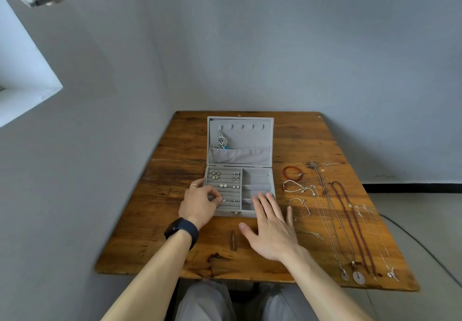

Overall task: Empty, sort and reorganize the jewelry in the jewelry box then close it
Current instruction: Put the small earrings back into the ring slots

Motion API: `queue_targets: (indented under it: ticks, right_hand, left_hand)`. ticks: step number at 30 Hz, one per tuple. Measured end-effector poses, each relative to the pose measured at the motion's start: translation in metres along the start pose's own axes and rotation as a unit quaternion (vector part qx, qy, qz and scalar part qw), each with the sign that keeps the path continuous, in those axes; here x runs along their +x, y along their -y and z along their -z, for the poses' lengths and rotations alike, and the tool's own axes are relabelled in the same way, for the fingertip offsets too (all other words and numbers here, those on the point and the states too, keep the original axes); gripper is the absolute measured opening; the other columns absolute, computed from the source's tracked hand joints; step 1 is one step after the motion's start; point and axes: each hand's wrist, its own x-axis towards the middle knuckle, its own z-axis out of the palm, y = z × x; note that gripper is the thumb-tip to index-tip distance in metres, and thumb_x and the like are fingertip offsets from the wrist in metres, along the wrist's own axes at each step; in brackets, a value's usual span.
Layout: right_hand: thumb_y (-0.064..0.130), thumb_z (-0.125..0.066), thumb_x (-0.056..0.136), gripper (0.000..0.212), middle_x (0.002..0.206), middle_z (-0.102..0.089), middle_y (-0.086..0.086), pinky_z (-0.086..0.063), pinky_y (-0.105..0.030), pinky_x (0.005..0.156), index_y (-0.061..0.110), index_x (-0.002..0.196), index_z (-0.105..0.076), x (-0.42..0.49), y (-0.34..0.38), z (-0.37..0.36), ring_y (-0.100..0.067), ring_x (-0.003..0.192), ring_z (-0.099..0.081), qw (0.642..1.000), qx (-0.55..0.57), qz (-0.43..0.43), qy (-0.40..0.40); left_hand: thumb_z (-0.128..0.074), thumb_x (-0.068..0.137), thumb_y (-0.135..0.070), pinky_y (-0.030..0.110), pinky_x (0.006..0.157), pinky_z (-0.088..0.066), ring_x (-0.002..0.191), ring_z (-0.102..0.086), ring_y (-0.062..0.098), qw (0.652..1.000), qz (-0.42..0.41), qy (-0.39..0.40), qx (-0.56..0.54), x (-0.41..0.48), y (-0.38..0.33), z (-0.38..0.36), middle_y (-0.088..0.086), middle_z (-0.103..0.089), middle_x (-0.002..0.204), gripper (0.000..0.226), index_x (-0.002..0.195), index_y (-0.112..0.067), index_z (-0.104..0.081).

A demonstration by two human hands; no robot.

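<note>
Nearest the camera, grey trouser knees (207, 300) show below the front edge of the wooden bench (160, 243). Both forearms reach forward over it.

The left hand (198, 202) wears a dark wristband (181, 230) and a ring on one finger. Its fingertips are pinched together over the near left rows of the jewelry box (240, 165); a small item appears to sit at the fingertips, but it is too small to confirm a grasp. The right hand (271, 228) lies flat and released, fingers spread, with the fingertips over the near right corner of the box and the palm over the bench. Between the two wrists, a small brown stick-like piece (233, 240) lies on the bench.

Right of the right hand, laid out on the bench: several long necklaces (347, 225) running near to far, two with pale round pendants (358, 277) at the near end. Just beyond the right fingertips are thin pale bracelets (297, 188), and further off a red beaded bracelet (292, 172).

The box stands open directly ahead of both hands. Its left section of ring rolls holds several earrings (225, 180) in pairs; the right compartments appear nearly bare. Beyond, the raised lid (240, 140) carries a row of hooks, with one dangling silver and blue piece (221, 142) hung at the left hook, its lower end tucked into the lid pocket.

A grey wall stands behind the bench.
</note>
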Motion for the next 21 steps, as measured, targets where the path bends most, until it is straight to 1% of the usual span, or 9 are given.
queue_targets:
  ticks: [3, 6, 7, 11, 14, 15, 17, 19, 21]
  right_hand:
    - [0.072, -0.02, 0.093, 0.084, 0.162, 0.023, 0.01, 0.011, -0.06, 0.118, 0.027, 0.156, 0.013, 0.0, 0.0, 0.0, -0.01, 0.145, 0.031, 1.0, -0.002, 0.0, 0.001]
    - [0.072, -0.021, 0.093, 0.085, 0.162, 0.022, 0.01, 0.013, -0.059, 0.117, 0.027, 0.156, 0.013, 0.0, 0.001, 0.002, -0.01, 0.145, 0.031, 1.0, -0.004, 0.0, 0.002]
    - [0.072, -0.022, 0.093, 0.085, 0.162, 0.023, 0.01, 0.013, -0.059, 0.117, 0.027, 0.156, 0.013, -0.001, 0.001, 0.003, -0.01, 0.145, 0.031, 1.0, -0.006, 0.0, 0.004]
    - [0.072, -0.03, 0.092, 0.09, 0.162, 0.023, 0.009, 0.013, -0.06, 0.117, 0.027, 0.156, 0.014, -0.001, 0.002, 0.005, -0.011, 0.145, 0.031, 1.0, -0.016, 0.001, 0.011]
    - [0.072, -0.031, 0.092, 0.09, 0.162, 0.023, 0.009, 0.013, -0.06, 0.117, 0.028, 0.156, 0.014, -0.002, 0.002, 0.006, -0.012, 0.145, 0.031, 1.0, -0.017, 0.003, 0.014]
    - [0.072, -0.031, 0.092, 0.09, 0.162, 0.023, 0.009, 0.013, -0.06, 0.117, 0.028, 0.156, 0.014, -0.002, 0.002, 0.006, -0.012, 0.145, 0.03, 1.0, -0.017, 0.003, 0.015]
    - [0.072, -0.031, 0.092, 0.09, 0.162, 0.022, 0.009, 0.013, -0.06, 0.117, 0.027, 0.156, 0.013, -0.002, 0.002, 0.007, -0.012, 0.146, 0.03, 1.0, -0.019, 0.004, 0.015]
    - [0.071, -0.032, 0.092, 0.09, 0.162, 0.022, 0.008, 0.012, -0.06, 0.117, 0.027, 0.157, 0.012, -0.003, 0.001, 0.008, -0.012, 0.146, 0.03, 1.0, -0.02, 0.006, 0.019]
    - [0.071, -0.033, 0.092, 0.09, 0.162, 0.023, 0.008, 0.012, -0.06, 0.117, 0.028, 0.156, 0.013, -0.004, 0.001, 0.008, -0.012, 0.145, 0.03, 0.999, -0.02, 0.008, 0.023]
  left_hand:
    - [-0.071, 0.089, -0.034, 0.042, 0.102, -0.044, 0.136, -0.039, 0.023, 1.0, 0.004, -0.017, -0.013, -0.001, 0.001, -0.003, -0.001, -0.039, 0.151, 0.004, 0.088, -0.034, -0.066]
    - [-0.073, 0.086, -0.033, 0.038, 0.097, -0.047, 0.124, -0.049, 0.02, 0.999, 0.002, -0.027, -0.04, 0.0, 0.001, -0.005, -0.003, -0.046, 0.14, 0.019, 0.095, -0.033, -0.056]
    - [-0.074, 0.085, -0.032, 0.038, 0.097, -0.047, 0.123, -0.049, 0.019, 0.999, 0.005, -0.025, -0.047, 0.001, 0.0, -0.004, -0.003, -0.047, 0.139, 0.021, 0.095, -0.033, -0.055]
    - [-0.074, 0.086, -0.032, 0.039, 0.108, -0.04, 0.136, -0.042, 0.021, 0.998, 0.019, 0.002, -0.063, 0.002, 0.0, 0.001, 0.0, -0.039, 0.151, 0.016, 0.085, -0.038, -0.059]
    - [-0.072, 0.089, -0.029, 0.034, 0.11, -0.037, 0.139, -0.041, 0.021, 0.996, 0.004, 0.005, -0.084, -0.002, 0.005, 0.002, 0.001, -0.038, 0.156, 0.011, 0.089, -0.039, -0.066]
    - [-0.07, 0.091, -0.026, 0.03, 0.109, -0.036, 0.139, -0.042, 0.021, 0.995, 0.0, 0.005, -0.095, -0.004, 0.007, 0.002, 0.002, -0.037, 0.157, 0.012, 0.093, -0.038, -0.069]
    - [-0.063, 0.095, -0.015, 0.026, 0.108, -0.035, 0.137, -0.045, 0.021, 0.994, -0.004, 0.007, -0.108, -0.008, 0.011, 0.002, 0.003, -0.036, 0.157, 0.022, 0.102, -0.034, -0.071]
    - [-0.055, 0.096, -0.006, 0.027, 0.113, -0.034, 0.14, -0.041, 0.022, 0.993, 0.0, 0.011, -0.114, -0.013, 0.013, 0.002, 0.002, -0.033, 0.159, 0.035, 0.108, -0.035, -0.071]
    - [-0.049, 0.097, -0.003, 0.03, 0.117, -0.031, 0.144, -0.035, 0.022, 0.994, 0.002, 0.01, -0.112, -0.018, 0.014, 0.0, 0.0, -0.031, 0.16, 0.041, 0.112, -0.036, -0.069]
